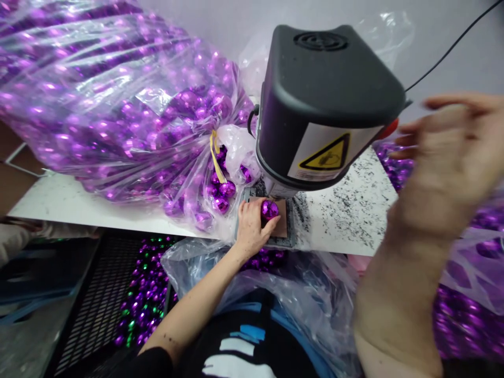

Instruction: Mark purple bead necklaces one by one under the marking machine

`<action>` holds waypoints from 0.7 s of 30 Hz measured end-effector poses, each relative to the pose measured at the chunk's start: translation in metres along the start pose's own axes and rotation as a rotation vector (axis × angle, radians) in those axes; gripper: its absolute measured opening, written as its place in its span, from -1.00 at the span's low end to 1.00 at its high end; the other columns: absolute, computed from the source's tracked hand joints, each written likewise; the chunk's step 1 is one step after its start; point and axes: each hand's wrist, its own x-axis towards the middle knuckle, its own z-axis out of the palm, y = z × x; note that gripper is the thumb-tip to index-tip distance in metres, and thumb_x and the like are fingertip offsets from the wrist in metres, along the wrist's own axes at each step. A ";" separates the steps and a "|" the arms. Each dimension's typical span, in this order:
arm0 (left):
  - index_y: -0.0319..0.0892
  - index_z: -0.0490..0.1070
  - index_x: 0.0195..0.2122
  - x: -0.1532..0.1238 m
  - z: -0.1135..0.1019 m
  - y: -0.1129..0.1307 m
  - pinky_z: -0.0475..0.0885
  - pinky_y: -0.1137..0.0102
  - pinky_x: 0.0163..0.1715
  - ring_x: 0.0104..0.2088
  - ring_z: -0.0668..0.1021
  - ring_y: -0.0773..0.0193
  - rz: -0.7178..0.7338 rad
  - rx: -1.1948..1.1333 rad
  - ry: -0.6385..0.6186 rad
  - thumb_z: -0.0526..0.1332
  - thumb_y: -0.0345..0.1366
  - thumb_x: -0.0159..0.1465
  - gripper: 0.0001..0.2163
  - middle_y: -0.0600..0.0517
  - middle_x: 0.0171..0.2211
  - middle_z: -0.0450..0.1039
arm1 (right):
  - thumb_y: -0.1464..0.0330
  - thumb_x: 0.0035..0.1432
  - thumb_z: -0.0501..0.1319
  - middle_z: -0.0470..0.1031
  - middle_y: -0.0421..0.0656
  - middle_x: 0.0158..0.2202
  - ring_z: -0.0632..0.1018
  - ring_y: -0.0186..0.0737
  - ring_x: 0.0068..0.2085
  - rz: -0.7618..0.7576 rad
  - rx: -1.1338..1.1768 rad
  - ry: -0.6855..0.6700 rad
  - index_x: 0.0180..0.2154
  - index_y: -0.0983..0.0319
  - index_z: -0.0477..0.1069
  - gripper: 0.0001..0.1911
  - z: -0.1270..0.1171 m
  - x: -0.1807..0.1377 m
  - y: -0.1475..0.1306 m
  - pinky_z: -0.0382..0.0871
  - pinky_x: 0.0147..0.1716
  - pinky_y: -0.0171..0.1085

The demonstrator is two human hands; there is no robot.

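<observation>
My left hand (252, 226) pinches a shiny purple faceted ball (270, 209) between thumb and fingers. The ball rests on a brown board (280, 223) on the metal base (292, 233) of a black bench machine (334, 100). The machine's housing hides its working tip above the ball. My right hand (444, 131), blurred, is raised at the machine's right side. Its fingers look apart near a red part (389, 129), and I see nothing held in them.
A big clear bag of purple balls (129, 105) leans at the left, its mouth spilling toward the machine. Dark flakes litter the white table (354, 205). A black crate (94, 294) holds purple and green pieces. A plastic bag (315, 283) hangs over my lap. More purple balls (468, 325) lie at right.
</observation>
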 end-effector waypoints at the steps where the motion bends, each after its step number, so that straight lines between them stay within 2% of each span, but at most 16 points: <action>1: -0.17 0.26 0.10 0.000 0.000 0.000 0.18 0.03 0.24 -0.01 0.48 0.06 0.000 0.011 0.002 0.25 -0.14 0.33 -0.61 -0.12 -0.04 0.47 | -0.06 0.24 0.06 0.36 -0.14 -0.32 0.41 -0.54 -0.34 -0.019 0.018 -0.066 -0.12 0.37 0.40 -0.41 0.007 0.005 -0.001 0.31 -0.33 -0.42; 3: -0.17 0.27 0.08 0.000 0.000 0.001 0.17 0.02 0.26 -0.02 0.48 0.07 -0.002 0.032 0.005 0.26 -0.17 0.32 -0.63 -0.10 -0.06 0.47 | -0.07 0.26 0.03 0.24 -0.21 -0.47 0.34 -0.57 -0.46 -0.004 0.107 -0.145 -0.28 0.40 0.38 -0.40 0.019 0.010 -0.001 0.22 -0.46 -0.47; 5: -0.17 0.27 0.07 0.000 0.000 0.003 0.16 0.02 0.27 -0.02 0.48 0.06 0.001 0.048 0.006 0.26 -0.20 0.30 -0.64 -0.10 -0.08 0.48 | -0.05 0.28 0.02 0.17 -0.24 -0.50 0.30 -0.60 -0.51 -0.010 0.208 -0.107 -0.27 0.40 0.36 -0.41 0.025 0.011 -0.002 0.16 -0.51 -0.49; 7: -0.17 0.28 0.05 0.001 0.000 0.004 0.18 0.02 0.26 -0.03 0.49 0.06 0.005 0.061 0.008 0.26 -0.21 0.29 -0.65 -0.10 -0.09 0.48 | -0.03 0.27 0.04 0.19 -0.25 -0.49 0.28 -0.62 -0.53 -0.064 0.263 -0.070 -0.23 0.39 0.37 -0.44 0.028 0.011 -0.003 0.11 -0.53 -0.51; 12: -0.18 0.30 0.01 0.002 -0.001 0.006 0.22 0.01 0.23 -0.04 0.49 0.05 -0.003 0.075 0.009 0.25 -0.22 0.28 -0.68 -0.12 -0.10 0.47 | 0.09 0.22 0.15 0.27 -0.24 -0.45 0.24 -0.70 -0.42 -0.161 0.039 -0.130 -0.32 0.41 0.39 -0.55 0.033 0.019 -0.006 0.12 -0.36 -0.51; 15: -0.20 0.31 0.02 0.003 -0.001 0.007 0.24 0.01 0.21 -0.02 0.49 0.02 -0.010 0.067 0.013 0.26 -0.23 0.27 -0.67 -0.14 -0.07 0.47 | 0.14 0.23 0.15 0.25 -0.25 -0.46 0.20 -0.71 -0.43 -0.164 -0.010 -0.105 -0.32 0.42 0.37 -0.59 0.031 0.016 -0.010 0.10 -0.36 -0.51; 18: -0.20 0.31 0.02 0.002 -0.001 0.008 0.24 0.01 0.21 -0.01 0.49 0.02 -0.015 0.054 0.024 0.27 -0.24 0.26 -0.66 -0.13 -0.07 0.49 | 0.32 0.27 0.13 0.22 -0.25 -0.47 0.18 -0.72 -0.41 -0.264 -0.147 -0.055 -0.35 0.41 0.34 -0.75 0.021 -0.005 -0.019 0.07 -0.38 -0.55; 21: -0.19 0.32 0.02 0.001 -0.001 0.009 0.25 0.01 0.20 -0.04 0.50 0.03 -0.019 0.051 0.036 0.28 -0.24 0.26 -0.67 -0.11 -0.10 0.50 | 0.46 0.18 0.18 0.24 -0.24 -0.44 0.20 -0.70 -0.38 -0.306 -0.227 -0.059 -0.38 0.38 0.31 -0.89 0.009 -0.034 -0.023 0.09 -0.38 -0.54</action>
